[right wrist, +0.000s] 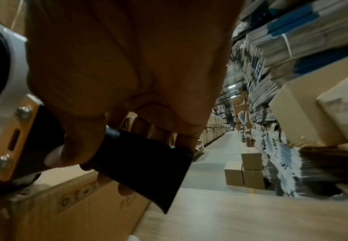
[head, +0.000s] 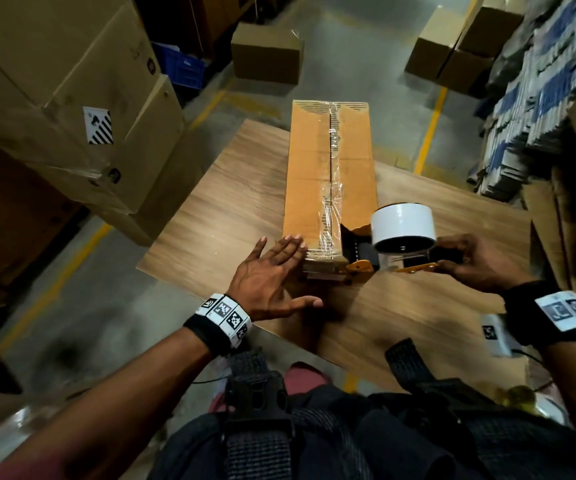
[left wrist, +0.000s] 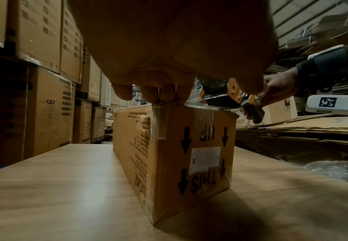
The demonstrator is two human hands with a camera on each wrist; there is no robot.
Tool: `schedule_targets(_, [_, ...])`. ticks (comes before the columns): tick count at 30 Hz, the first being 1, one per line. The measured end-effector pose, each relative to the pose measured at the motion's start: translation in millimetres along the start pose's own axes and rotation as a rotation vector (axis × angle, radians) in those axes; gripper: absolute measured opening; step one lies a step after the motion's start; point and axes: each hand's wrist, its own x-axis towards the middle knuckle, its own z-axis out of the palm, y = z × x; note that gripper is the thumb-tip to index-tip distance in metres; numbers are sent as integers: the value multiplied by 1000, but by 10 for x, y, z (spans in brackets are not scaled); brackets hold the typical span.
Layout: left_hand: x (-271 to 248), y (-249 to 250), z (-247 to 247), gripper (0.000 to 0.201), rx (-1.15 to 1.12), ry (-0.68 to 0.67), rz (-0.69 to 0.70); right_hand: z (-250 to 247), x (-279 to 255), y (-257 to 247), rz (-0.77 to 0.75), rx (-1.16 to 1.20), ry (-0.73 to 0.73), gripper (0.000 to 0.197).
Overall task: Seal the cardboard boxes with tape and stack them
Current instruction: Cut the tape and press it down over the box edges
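A long narrow cardboard box [head: 314, 174] lies on the wooden table [head: 217, 209], with clear tape running along its top seam. My left hand [head: 279, 268] is flat, its straight fingertips [left wrist: 164, 96] pressing the box's near top edge [left wrist: 169, 109]. My right hand [head: 470, 261] grips the black handle [right wrist: 144, 163] of an orange tape dispenser [head: 359, 265] carrying a white tape roll [head: 402, 226]. The dispenser's head sits at the near right end of the box top [left wrist: 220, 96]. An upside-down "THIS UP" print marks the box's near end [left wrist: 202, 163].
Tall stacked cartons [head: 54, 98] stand left of the table. Small boxes [head: 265, 55] sit on the floor beyond, more at the far right [head: 452, 60]. Bundles of flat cardboard [head: 539, 98] are piled on the right. Yellow floor lines [head: 431, 129] run past the table.
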Motion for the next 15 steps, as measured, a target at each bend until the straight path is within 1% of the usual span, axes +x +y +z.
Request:
schedule_targets(4, [19, 37, 18, 118, -11, 23, -6, -86, -131, 91, 65, -22, -1, 51])
schedule_targets(7, [28, 50, -3, 118, 7, -3, -5, -74, -144, 161, 86, -43, -7, 40])
schedule_targets(11, [56, 117, -38, 118, 67, -27, -19, -5, -165, 238, 87, -51, 32, 30])
schedule_targets(13, [87, 184, -57, 116, 122, -19, -22, 14, -179, 252, 109, -33, 49, 36])
schedule_targets(15, [166, 315, -73, 111, 136, 11, 32, 34, -183, 203, 136, -13, 53, 49])
